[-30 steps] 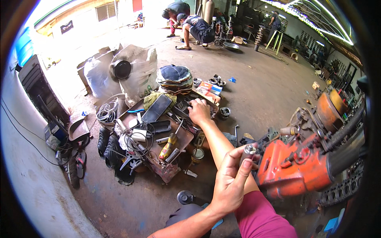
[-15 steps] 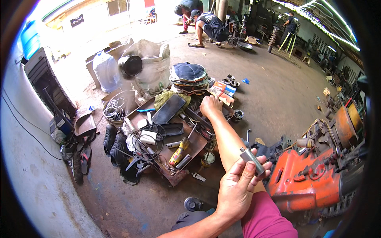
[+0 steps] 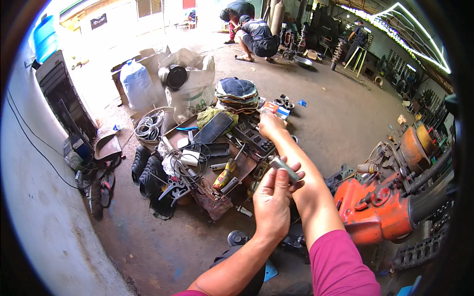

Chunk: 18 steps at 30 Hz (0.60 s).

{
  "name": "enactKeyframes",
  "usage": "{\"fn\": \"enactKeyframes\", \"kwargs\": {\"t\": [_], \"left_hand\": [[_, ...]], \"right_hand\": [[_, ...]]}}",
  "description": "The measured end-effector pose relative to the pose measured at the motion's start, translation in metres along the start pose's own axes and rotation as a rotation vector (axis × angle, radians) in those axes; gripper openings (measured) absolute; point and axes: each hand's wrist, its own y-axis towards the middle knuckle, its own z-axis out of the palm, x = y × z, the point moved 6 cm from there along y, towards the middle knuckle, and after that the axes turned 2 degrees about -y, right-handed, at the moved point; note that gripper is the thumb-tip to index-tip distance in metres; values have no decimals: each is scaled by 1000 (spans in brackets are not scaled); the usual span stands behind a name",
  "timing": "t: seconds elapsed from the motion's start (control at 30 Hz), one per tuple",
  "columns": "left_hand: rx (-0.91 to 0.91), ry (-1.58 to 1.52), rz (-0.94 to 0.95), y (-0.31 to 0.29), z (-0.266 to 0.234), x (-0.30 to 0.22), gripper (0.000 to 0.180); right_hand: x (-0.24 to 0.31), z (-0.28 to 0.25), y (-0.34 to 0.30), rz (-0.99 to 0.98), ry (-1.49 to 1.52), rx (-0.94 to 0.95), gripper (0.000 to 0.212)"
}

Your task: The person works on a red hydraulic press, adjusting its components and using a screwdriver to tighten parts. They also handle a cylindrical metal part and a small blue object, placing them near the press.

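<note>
My left hand (image 3: 273,204) pinches a short grey metal cylinder (image 3: 286,168) between thumb and fingers, in front of my right forearm. It looks like a deep socket with a narrower end, though I cannot be sure. Farther out, my right hand (image 3: 271,125) reaches over the far right corner of a tool tray. Its fingers are curled down, and what they hold, if anything, is hidden. Close by it are a dark compartment of small metal parts (image 3: 252,138) and a red, white and blue box (image 3: 274,109).
Beside the compartment, the tray (image 3: 240,172) holds a yellow tool (image 3: 225,174), a black case (image 3: 214,127) and looped cable. Stacked cloth pads (image 3: 237,93) stand behind. An orange machine (image 3: 370,209) is at right. Two people (image 3: 256,37) crouch at the back; another stands far right.
My left hand has moved left and up with the metal cylinder. My right hand has shifted slightly right and up, still over the tray's corner. The view has turned a little.
</note>
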Motion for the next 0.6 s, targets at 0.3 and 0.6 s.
{"fn": "enactKeyframes", "kwargs": {"t": [0.3,0.6], "left_hand": [[21,-34,86,-1,-3,-1,46],[11,20,110,17,-13,-2,43]], "right_hand": [[5,57,16,88,36,68,48],[15,62,35,145,-105,-11,35]]}}
